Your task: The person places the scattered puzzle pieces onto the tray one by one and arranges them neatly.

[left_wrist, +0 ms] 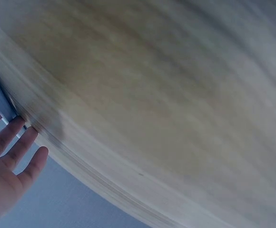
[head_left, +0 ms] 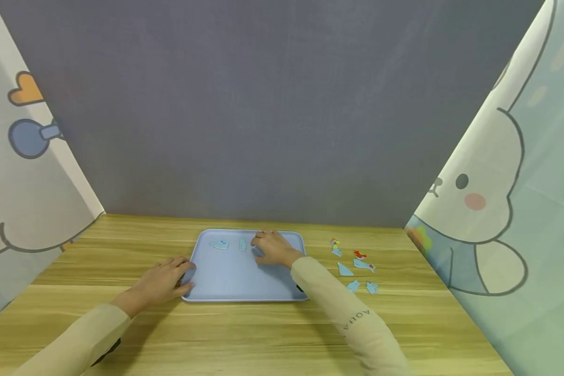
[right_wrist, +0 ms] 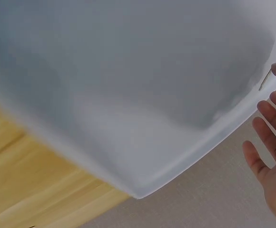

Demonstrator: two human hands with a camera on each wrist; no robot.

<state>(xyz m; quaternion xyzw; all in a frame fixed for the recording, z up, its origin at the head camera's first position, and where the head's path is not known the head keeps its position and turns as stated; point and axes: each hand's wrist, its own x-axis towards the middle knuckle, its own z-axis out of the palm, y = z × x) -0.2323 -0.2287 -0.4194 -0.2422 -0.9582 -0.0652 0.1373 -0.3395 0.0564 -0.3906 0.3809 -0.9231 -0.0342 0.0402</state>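
Observation:
A light blue tray (head_left: 244,282) lies on the wooden table. Over its upper right part my right hand (head_left: 273,248) reaches down with the thumb and fingertips close to its floor. In the right wrist view a thin flat puzzle piece (right_wrist: 265,80), seen edge-on, sits between thumb and forefinger; from the head it is hidden under the hand. Two pale blue puzzle pieces lie in the tray: a wider one (head_left: 220,244) and a narrow upright one (head_left: 242,244). My left hand (head_left: 166,279) rests at the tray's left rim, fingers spread and loosely bent.
Right of the tray, several loose pieces lie on the table, among them a red one (head_left: 359,255), a blue triangular one (head_left: 344,269) and a yellow-topped one (head_left: 336,247). A grey panel (head_left: 254,115) stands behind the table, with cartoon-printed cloths at both sides.

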